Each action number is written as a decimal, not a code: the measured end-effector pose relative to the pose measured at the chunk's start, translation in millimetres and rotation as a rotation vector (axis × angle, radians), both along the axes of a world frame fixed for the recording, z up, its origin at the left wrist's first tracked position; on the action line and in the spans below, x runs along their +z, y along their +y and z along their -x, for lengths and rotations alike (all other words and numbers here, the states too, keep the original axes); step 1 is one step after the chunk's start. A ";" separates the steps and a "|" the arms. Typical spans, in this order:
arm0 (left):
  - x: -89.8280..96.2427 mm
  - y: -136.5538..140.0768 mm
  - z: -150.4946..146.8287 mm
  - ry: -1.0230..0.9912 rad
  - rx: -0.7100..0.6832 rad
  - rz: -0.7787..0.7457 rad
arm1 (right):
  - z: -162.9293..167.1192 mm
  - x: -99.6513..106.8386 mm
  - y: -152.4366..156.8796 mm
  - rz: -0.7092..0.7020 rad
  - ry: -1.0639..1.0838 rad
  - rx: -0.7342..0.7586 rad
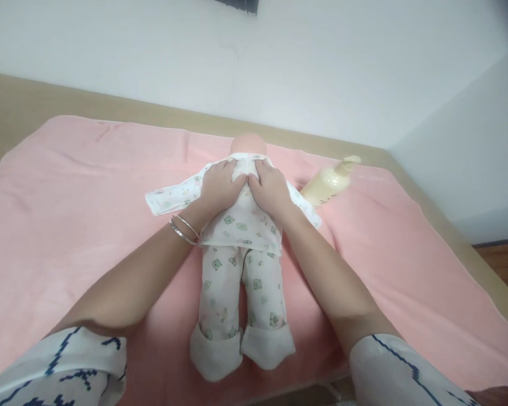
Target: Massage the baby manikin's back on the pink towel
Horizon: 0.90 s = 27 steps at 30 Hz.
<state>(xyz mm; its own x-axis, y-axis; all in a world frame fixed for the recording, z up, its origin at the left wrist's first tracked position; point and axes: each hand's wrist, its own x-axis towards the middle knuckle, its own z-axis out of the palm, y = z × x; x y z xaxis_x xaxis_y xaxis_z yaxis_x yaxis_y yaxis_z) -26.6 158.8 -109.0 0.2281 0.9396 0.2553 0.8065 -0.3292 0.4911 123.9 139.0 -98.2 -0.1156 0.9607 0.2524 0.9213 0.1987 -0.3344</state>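
A baby doll [242, 225] lies stretched out on a pink blanket, its bald head [248, 144] away from me and no face showing. It wears a white top and trousers printed with small bears, the trouser cuffs turned up. My left hand [222, 183] lies flat on the left side of its upper body, and my right hand [272, 189] mirrors it on the right. Both thumbs point inward and nearly meet at the middle. Fingers are spread over the cloth by the shoulders, gripping nothing.
A pale yellow pump bottle [328, 183] lies tilted on the blanket, right of the doll's sleeve. The pink blanket [88, 225] covers most of a wooden surface [21, 96], with a white wall [152, 56] behind it. A dark object [243, 5] shows at the top edge.
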 end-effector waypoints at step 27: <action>-4.3 13.2 9.9 0.166 -0.147 -0.073 | 20.5 29.3 -33.7 0.104 -0.306 -0.093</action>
